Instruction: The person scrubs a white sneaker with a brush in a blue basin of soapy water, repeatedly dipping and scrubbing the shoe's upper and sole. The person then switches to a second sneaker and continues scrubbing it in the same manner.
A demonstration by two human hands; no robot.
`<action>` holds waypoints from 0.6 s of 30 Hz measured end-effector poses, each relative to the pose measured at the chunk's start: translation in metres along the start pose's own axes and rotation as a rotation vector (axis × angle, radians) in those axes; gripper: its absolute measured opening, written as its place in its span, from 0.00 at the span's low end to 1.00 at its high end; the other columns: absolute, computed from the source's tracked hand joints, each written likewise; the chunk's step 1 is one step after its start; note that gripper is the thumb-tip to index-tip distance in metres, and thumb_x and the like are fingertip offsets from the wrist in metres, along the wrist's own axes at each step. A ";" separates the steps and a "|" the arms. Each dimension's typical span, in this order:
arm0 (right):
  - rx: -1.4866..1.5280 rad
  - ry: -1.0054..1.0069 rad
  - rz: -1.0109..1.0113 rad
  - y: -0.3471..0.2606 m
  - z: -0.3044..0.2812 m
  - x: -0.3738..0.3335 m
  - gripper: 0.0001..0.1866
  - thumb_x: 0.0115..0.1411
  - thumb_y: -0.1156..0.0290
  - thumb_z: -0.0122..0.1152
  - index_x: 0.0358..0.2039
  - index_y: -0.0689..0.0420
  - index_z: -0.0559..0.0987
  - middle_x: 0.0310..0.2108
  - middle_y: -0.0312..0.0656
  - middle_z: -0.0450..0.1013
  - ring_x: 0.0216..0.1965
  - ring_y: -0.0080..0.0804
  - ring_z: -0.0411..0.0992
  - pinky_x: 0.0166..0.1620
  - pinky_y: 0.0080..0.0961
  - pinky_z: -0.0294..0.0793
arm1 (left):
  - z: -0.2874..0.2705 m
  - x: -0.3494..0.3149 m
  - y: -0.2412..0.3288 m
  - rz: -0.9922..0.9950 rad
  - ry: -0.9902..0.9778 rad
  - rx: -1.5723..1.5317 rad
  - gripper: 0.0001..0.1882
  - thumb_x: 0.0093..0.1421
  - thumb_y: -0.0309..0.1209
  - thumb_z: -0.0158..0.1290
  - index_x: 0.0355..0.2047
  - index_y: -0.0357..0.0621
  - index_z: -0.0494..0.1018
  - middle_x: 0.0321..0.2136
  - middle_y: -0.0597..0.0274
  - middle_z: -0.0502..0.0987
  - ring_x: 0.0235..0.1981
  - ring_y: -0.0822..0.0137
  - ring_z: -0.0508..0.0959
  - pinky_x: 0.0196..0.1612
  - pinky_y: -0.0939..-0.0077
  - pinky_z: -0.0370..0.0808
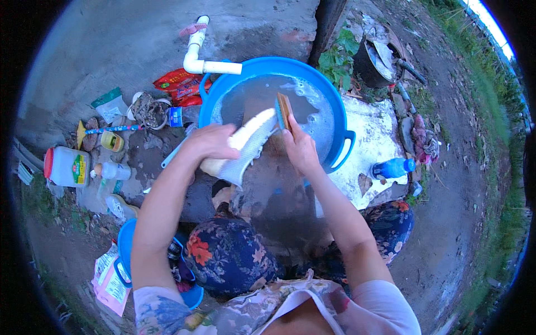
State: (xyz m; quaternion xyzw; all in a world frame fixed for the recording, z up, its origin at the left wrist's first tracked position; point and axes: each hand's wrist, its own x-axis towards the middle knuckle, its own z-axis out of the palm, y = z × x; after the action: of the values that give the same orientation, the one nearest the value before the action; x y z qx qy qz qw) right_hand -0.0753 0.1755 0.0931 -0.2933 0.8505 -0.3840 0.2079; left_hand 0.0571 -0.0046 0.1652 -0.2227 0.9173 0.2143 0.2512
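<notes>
My left hand point(212, 140) is closed around a shoe point(245, 144) with a white sole and a pale grey upper, tilted over the near rim of a blue tub point(339, 106). A wooden scrubbing brush point(285, 110) with pale blue bristles is gripped in my right hand point(301, 151). Its bristles face the raised end of the shoe, at or very near its surface. Cloudy, sudsy water point(254, 92) fills the tub below. My fingers partly hide both the shoe and the brush handle.
A white pipe with a tap point(195, 47) reaches over the tub's far rim. Left are red packets point(181, 84), a red-lidded jug point(67, 166), another shoe point(121, 207) and a blue bucket point(126, 245). A blue bottle point(393, 168) lies right, on a white sheet point(365, 131).
</notes>
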 end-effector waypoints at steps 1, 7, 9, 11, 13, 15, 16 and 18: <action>0.069 -0.003 -0.021 0.003 0.003 -0.005 0.27 0.60 0.63 0.49 0.60 0.48 0.62 0.41 0.56 0.73 0.45 0.49 0.72 0.48 0.35 0.69 | -0.007 0.009 0.020 0.033 0.005 0.097 0.33 0.41 0.48 0.58 0.46 0.42 0.70 0.44 0.48 0.75 0.45 0.51 0.75 0.47 0.62 0.72; 0.203 -0.037 -0.083 0.018 0.014 0.004 0.27 0.60 0.60 0.47 0.59 0.56 0.62 0.41 0.63 0.71 0.46 0.57 0.70 0.49 0.38 0.68 | 0.034 0.110 0.026 0.038 0.112 -0.235 0.42 0.41 0.43 0.57 0.57 0.45 0.60 0.47 0.37 0.71 0.49 0.49 0.71 0.53 0.64 0.67; 0.244 -0.058 0.014 0.021 0.012 0.024 0.27 0.60 0.61 0.48 0.59 0.56 0.63 0.41 0.59 0.71 0.43 0.50 0.68 0.46 0.34 0.67 | 0.038 0.114 0.015 0.041 0.130 -0.305 0.44 0.40 0.41 0.57 0.60 0.46 0.57 0.50 0.37 0.68 0.52 0.50 0.70 0.54 0.66 0.66; 0.264 -0.085 0.111 0.017 0.007 0.032 0.26 0.61 0.62 0.48 0.60 0.53 0.62 0.33 0.49 0.71 0.28 0.34 0.66 0.33 0.29 0.67 | 0.035 0.103 0.011 -0.004 0.155 -0.446 0.46 0.40 0.39 0.57 0.62 0.47 0.55 0.54 0.40 0.64 0.55 0.51 0.66 0.56 0.67 0.63; 0.318 -0.044 0.025 0.018 -0.006 0.015 0.27 0.60 0.62 0.48 0.59 0.54 0.62 0.42 0.55 0.71 0.41 0.46 0.69 0.44 0.34 0.67 | 0.033 0.089 0.015 -0.015 0.230 -0.569 0.49 0.37 0.40 0.59 0.63 0.56 0.53 0.58 0.42 0.59 0.59 0.45 0.59 0.61 0.59 0.55; 0.320 -0.008 -0.141 0.007 -0.016 -0.016 0.27 0.60 0.62 0.48 0.59 0.54 0.62 0.45 0.59 0.71 0.47 0.52 0.71 0.49 0.38 0.68 | 0.030 0.073 0.010 0.026 0.360 -0.562 0.49 0.38 0.39 0.59 0.63 0.53 0.52 0.58 0.43 0.59 0.60 0.46 0.58 0.61 0.60 0.56; 0.287 0.020 -0.257 0.002 -0.019 -0.031 0.27 0.60 0.62 0.48 0.60 0.53 0.62 0.43 0.59 0.71 0.45 0.53 0.71 0.48 0.39 0.69 | 0.030 0.067 0.007 0.047 0.420 -0.560 0.49 0.38 0.39 0.59 0.63 0.51 0.52 0.58 0.43 0.60 0.60 0.47 0.58 0.61 0.61 0.56; 0.206 0.022 -0.260 -0.013 -0.021 -0.040 0.27 0.60 0.62 0.48 0.60 0.51 0.62 0.38 0.60 0.73 0.41 0.57 0.72 0.44 0.41 0.71 | 0.029 0.061 0.010 0.183 0.402 -0.707 0.49 0.37 0.38 0.59 0.62 0.46 0.53 0.56 0.43 0.61 0.60 0.49 0.59 0.61 0.63 0.56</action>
State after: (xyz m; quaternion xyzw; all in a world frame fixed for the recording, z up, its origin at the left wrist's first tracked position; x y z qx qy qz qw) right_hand -0.0532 0.2067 0.1214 -0.3737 0.7637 -0.4961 0.1761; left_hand 0.0152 0.0001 0.1116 -0.2502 0.8340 0.4897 -0.0451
